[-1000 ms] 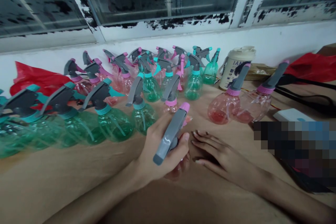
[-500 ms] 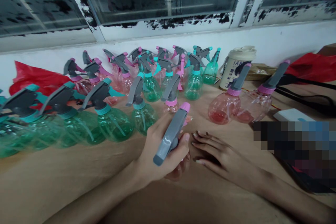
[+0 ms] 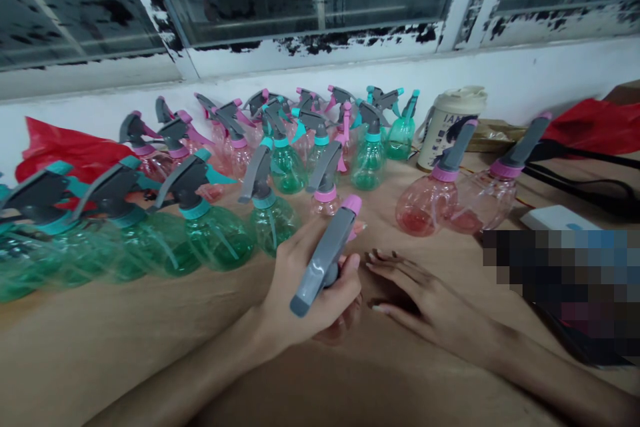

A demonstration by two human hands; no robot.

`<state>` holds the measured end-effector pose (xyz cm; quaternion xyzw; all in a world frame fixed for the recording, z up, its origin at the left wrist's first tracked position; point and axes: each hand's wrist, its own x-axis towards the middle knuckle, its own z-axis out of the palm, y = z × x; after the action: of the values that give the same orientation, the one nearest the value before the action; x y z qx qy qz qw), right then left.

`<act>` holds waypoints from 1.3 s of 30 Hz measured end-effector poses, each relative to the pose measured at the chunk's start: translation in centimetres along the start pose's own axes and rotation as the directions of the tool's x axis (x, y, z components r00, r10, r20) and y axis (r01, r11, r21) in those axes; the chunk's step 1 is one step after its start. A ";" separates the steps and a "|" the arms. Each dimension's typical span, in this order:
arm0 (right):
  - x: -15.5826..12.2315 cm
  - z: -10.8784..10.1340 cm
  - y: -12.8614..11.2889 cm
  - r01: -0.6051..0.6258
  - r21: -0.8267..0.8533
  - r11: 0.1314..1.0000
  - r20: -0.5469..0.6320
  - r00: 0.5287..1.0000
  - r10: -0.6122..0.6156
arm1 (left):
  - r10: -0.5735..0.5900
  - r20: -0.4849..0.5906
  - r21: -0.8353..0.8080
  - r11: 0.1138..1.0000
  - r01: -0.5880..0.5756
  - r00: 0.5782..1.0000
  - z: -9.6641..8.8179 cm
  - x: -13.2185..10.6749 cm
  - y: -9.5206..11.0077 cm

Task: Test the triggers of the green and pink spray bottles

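Note:
My left hand (image 3: pixel 300 287) is wrapped round the neck of a pink spray bottle (image 3: pixel 327 257) with a grey trigger head and pink nozzle. Its clear pink body shows only in part below my fingers. To the right of it, my right hand (image 3: pixel 420 293) rests palm down on the brown table (image 3: pixel 210 347), fingers stretched out and holding nothing. A green spray bottle (image 3: pixel 274 217) with a grey head stands just beyond my left hand. Another pink-collared spray bottle (image 3: pixel 326 197) is partly hidden behind the one I grip.
Several green spray bottles (image 3: pixel 217 233) line the left side, and more pink and green ones stand behind. Two pink spray bottles (image 3: pixel 427 207) are at right, near a lidded cup (image 3: pixel 450 127). Red plastic bags (image 3: pixel 70 147), a black strap (image 3: pixel 585 177) and a white box (image 3: pixel 560 219) lie around.

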<state>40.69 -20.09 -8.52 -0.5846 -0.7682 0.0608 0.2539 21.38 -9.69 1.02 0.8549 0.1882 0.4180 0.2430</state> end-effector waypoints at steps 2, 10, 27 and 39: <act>0.0 0.1 0.0 -0.016 0.011 1.000 -0.013 1.000 0.016 | 0.004 0.001 0.003 1.000 -0.004 1.000 0.0 0.1 0.1; 0.0 0.0 -0.3 -0.032 0.011 0.999 0.015 0.999 0.032 | -0.009 0.088 -0.061 0.998 0.014 0.996 -0.6 0.6 0.7; -0.1 0.0 -0.1 -0.013 -0.046 0.999 0.031 0.999 0.014 | 0.018 0.069 -0.017 1.000 -0.017 0.997 -0.3 0.1 0.2; 0.2 -0.4 -0.1 0.023 -0.103 0.994 0.079 0.997 -0.014 | 0.040 0.045 -0.046 0.998 -0.038 0.998 -0.2 0.1 0.0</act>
<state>40.74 -20.07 -8.08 -0.5871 -0.7849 0.0412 0.1937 21.25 -9.60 1.14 0.8620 0.1565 0.4071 0.2583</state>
